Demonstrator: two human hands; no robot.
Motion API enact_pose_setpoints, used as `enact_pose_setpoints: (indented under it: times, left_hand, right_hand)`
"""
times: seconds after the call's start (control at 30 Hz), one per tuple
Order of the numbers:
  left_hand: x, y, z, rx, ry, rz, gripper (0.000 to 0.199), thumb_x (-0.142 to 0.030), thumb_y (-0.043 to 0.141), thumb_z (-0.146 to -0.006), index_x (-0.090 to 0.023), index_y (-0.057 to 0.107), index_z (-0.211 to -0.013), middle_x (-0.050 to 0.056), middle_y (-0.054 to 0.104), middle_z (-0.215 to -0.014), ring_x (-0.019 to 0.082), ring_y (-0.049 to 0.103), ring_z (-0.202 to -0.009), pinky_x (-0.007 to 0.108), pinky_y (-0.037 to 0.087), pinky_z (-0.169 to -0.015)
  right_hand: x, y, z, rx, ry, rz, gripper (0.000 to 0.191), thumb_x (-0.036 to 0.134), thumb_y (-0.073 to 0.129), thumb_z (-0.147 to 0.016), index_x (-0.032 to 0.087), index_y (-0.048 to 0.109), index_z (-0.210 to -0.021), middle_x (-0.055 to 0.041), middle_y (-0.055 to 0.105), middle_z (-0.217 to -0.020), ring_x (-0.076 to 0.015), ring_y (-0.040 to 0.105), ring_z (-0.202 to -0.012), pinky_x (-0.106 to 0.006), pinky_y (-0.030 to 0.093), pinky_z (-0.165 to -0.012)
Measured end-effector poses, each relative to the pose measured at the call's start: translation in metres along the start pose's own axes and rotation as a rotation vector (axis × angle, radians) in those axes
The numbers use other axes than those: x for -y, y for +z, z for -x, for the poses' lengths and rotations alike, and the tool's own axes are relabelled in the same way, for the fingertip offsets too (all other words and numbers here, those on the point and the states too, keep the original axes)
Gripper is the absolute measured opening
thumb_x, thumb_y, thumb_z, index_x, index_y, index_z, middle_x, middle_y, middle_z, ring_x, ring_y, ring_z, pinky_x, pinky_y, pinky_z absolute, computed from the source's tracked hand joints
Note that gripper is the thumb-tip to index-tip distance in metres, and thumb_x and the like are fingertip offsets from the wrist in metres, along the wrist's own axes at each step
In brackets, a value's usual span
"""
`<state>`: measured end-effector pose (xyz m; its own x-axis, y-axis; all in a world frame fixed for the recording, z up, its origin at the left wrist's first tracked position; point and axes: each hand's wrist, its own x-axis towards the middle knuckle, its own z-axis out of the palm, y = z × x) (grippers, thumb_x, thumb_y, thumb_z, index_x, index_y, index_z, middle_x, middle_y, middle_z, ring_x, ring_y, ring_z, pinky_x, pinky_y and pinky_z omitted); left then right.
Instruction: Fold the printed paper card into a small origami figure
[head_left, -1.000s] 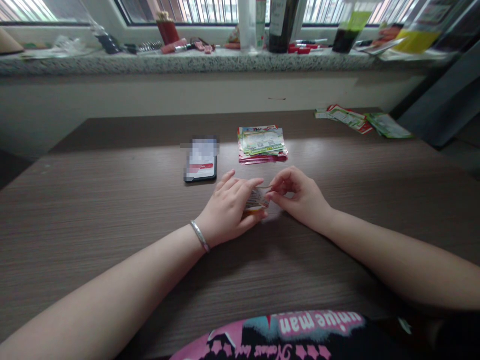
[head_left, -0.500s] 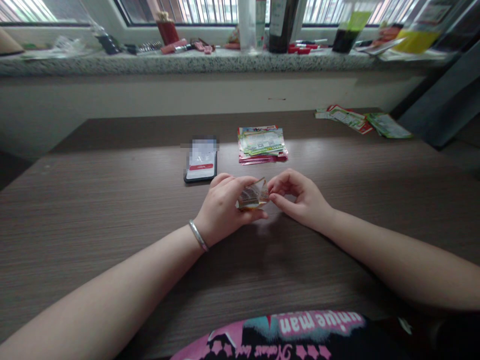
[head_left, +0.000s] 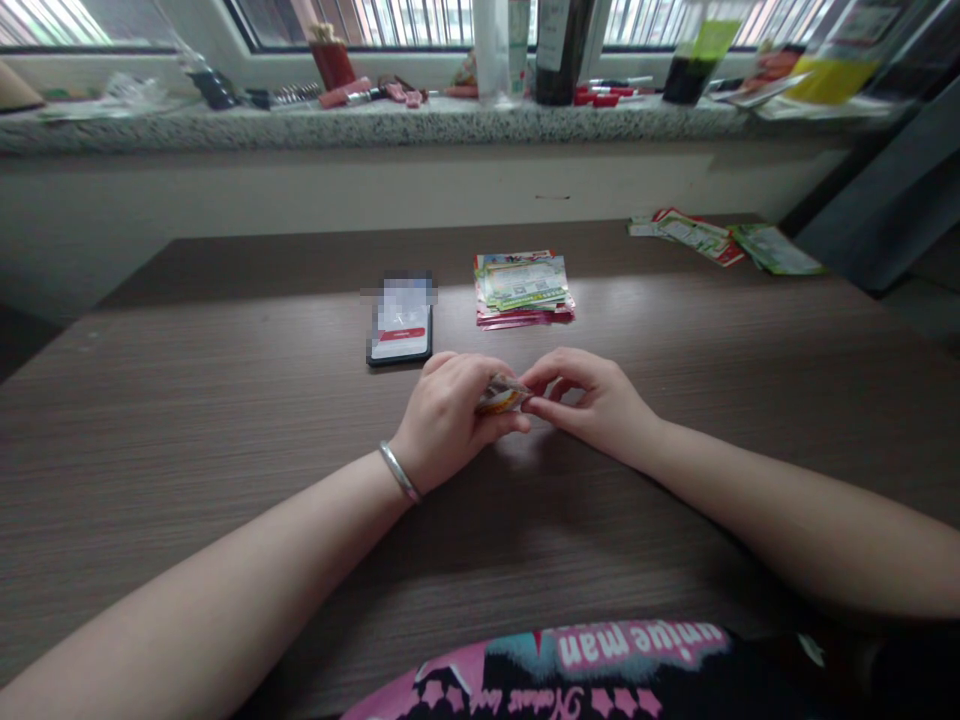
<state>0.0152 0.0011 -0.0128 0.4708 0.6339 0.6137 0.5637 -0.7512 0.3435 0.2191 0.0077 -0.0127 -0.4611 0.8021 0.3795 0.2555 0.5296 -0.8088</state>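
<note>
Between my hands is a small folded piece of printed paper (head_left: 501, 396), pale with brown and orange parts; my fingers cover much of it. My left hand (head_left: 454, 410), with a silver bangle at the wrist, is closed around its left side, thumb below and fingers above. The thumb and forefinger of my right hand (head_left: 585, 395) pinch its right end. Just beyond, a stack of printed cards (head_left: 525, 285) lies on the brown table (head_left: 225, 420). A phone (head_left: 401, 325) with its screen lit rests left of the stack.
More printed cards (head_left: 701, 238) are spread at the table's back right. Behind the table, a granite windowsill (head_left: 300, 128) carries bottles, pens and small items, among them a dark bottle (head_left: 559, 55) and a red holder (head_left: 331, 62).
My right hand has moved slightly left, and its fingers now pinch the paper's right end. The paper has tilted flatter, showing less of its printed face. My left hand keeps its hold.
</note>
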Motion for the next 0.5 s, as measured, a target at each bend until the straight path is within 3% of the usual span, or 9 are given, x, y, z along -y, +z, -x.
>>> enact_pose_setpoints:
  times: [0.13, 0.3, 0.5]
  left_hand:
    - [-0.0033, -0.0002, -0.0002, 0.017, 0.019, -0.031, 0.035, -0.05, 0.043, -0.093, -0.017, 0.054, -0.101, 0.007, 0.063, -0.096, 0.02, 0.058, -0.091, 0.035, 0.042, -0.083]
    - [-0.0071, 0.0026, -0.0001, 0.024, 0.012, -0.022, 0.028, -0.027, 0.041, -0.096, -0.015, 0.052, -0.119, 0.01, 0.057, -0.11, 0.02, 0.053, -0.102, 0.036, 0.044, -0.09]
    - [-0.0053, 0.0062, 0.0004, 0.025, 0.04, -0.008, 0.032, -0.023, 0.045, -0.095, -0.017, 0.054, -0.125, 0.008, 0.055, -0.104, 0.016, 0.053, -0.094, 0.03, 0.048, -0.084]
  right_hand:
    - [0.0017, 0.0013, -0.0002, -0.013, -0.004, -0.002, 0.012, 0.027, 0.067, -0.08, 0.017, 0.065, -0.086, -0.001, 0.062, -0.082, -0.0089, 0.059, -0.069, -0.021, 0.05, -0.057]
    - [0.0016, 0.0034, 0.0002, -0.05, -0.006, 0.038, 0.007, 0.024, 0.067, -0.08, 0.018, 0.063, -0.081, -0.0004, 0.061, -0.08, -0.0097, 0.059, -0.07, -0.021, 0.05, -0.059]
    - [0.0013, 0.0047, 0.0, -0.025, -0.042, 0.131, 0.009, 0.024, 0.064, -0.082, 0.017, 0.061, -0.077, -0.0006, 0.06, -0.08, -0.0094, 0.057, -0.068, -0.021, 0.05, -0.059]
